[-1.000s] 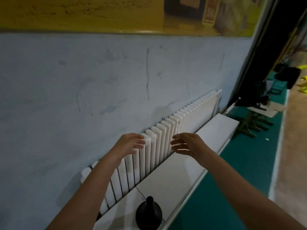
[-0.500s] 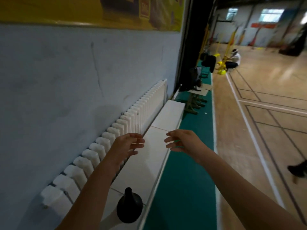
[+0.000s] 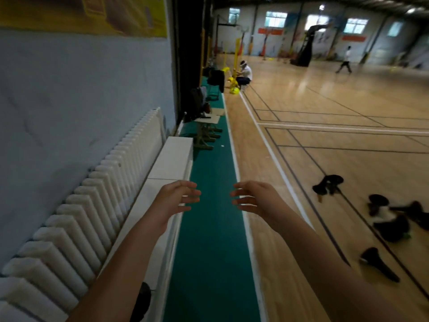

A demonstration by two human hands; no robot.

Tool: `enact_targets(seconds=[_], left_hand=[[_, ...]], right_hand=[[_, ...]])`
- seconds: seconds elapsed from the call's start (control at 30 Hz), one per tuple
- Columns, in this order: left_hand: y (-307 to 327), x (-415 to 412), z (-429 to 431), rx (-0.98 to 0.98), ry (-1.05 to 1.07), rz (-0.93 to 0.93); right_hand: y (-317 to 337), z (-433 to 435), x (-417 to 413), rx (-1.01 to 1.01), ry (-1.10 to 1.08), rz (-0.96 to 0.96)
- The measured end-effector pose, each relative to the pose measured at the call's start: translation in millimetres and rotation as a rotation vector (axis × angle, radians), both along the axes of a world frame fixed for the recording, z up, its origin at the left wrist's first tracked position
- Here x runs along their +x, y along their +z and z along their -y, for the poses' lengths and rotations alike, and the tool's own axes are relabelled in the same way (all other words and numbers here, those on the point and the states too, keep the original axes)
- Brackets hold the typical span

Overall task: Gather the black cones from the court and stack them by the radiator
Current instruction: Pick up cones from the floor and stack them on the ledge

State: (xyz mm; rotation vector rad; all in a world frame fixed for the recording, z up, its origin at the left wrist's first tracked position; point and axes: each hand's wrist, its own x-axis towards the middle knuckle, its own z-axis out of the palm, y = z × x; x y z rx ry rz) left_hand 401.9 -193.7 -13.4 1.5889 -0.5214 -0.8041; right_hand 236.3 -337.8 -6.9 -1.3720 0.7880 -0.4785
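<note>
Both my hands are held out in front of me, empty, fingers loosely spread. My left hand (image 3: 177, 197) hovers over the white ledge (image 3: 171, 156) that runs beside the white radiator (image 3: 92, 201). My right hand (image 3: 254, 197) is over the green floor strip. One black cone (image 3: 142, 300) stands on the ledge at the bottom, mostly hidden behind my left forearm. Several black cones lie tipped over on the wooden court to my right: one (image 3: 327, 183) farther off, a blurred cluster (image 3: 392, 217) and one (image 3: 377, 262) nearer.
A green strip (image 3: 209, 228) separates the ledge from the wooden court. Small desks (image 3: 205, 126) and chairs stand farther along the wall. A person (image 3: 243, 74) crouches by yellow objects in the distance, and another person (image 3: 344, 60) walks across the far court.
My view has swung right from the wall and radiator to the court, bringing the scattered cones into sight. Both hands stay empty and have drifted apart; the ledge cone slid behind my left forearm.
</note>
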Motion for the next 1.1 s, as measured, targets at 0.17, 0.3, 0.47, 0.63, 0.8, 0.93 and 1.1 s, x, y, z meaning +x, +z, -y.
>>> enact_targets(seconds=[0.17,0.3,0.47,0.63,0.8,0.93,1.1], left_hand=[[1.7,-62.7,52.9,-0.003,-0.083,0.009],[1.1,-142.4,97.3,0.022,-0.172,-0.005],[-7.7,-249.2,145.2,0.076,-0.351,-0.016],[-11.5,-345.9,193.2,0.093,-0.475,-0.010],[-3.0,-436.8,232.5,0.075,-0.664,0.045],[-3.4,-497.2,257.6,0.072,-0.824,0.092],[-14.2,-561.9,297.0,0.123,-0.992,0.101]], right_hand=[[0.2,28.9,-81.1,-0.018,-0.119,-0.027],[-0.4,55.3,-170.6,-0.038,-0.224,-0.040],[-0.9,80.5,-282.1,-0.027,-0.380,-0.054],[-1.4,94.3,-392.8,-0.018,-0.536,-0.044],[-6.4,97.5,-487.3,0.061,-0.764,-0.026],[-14.5,100.5,-547.5,0.141,-0.925,-0.006],[-31.7,112.0,-608.1,0.252,-1.094,-0.006]])
